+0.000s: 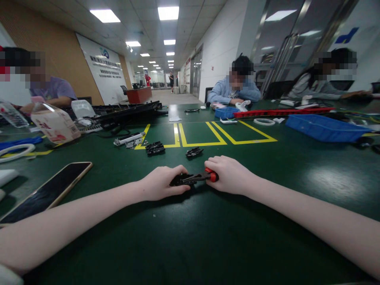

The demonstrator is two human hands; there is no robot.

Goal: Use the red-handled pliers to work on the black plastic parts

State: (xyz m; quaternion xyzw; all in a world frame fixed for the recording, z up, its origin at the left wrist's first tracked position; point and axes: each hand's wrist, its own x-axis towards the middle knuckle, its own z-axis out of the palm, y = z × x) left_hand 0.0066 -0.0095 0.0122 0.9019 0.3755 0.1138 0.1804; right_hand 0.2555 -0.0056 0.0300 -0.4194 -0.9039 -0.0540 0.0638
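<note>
My right hand [228, 175] is wrapped round the red handles of a pair of pliers [211, 174], whose dark jaws point left. Between the thumb and fingers of my left hand [162, 183] is a small black part [180, 179]; the pliers' jaws meet it at its right end. Whether the jaws are closed on it I cannot tell. Just beyond my hands lie a similar black piece [194, 152] and a small cluster of black pieces [155, 148] on the dark green table [190, 241].
A phone [49, 190] lies left of my left arm. Behind it stand a bottle with a pink cap [55, 122] and silver metal parts [130, 139]. Yellow tape outlines [202, 145] mark the table. A blue tray [325, 127] and a tape roll [264, 122] are at right. Several people sit around.
</note>
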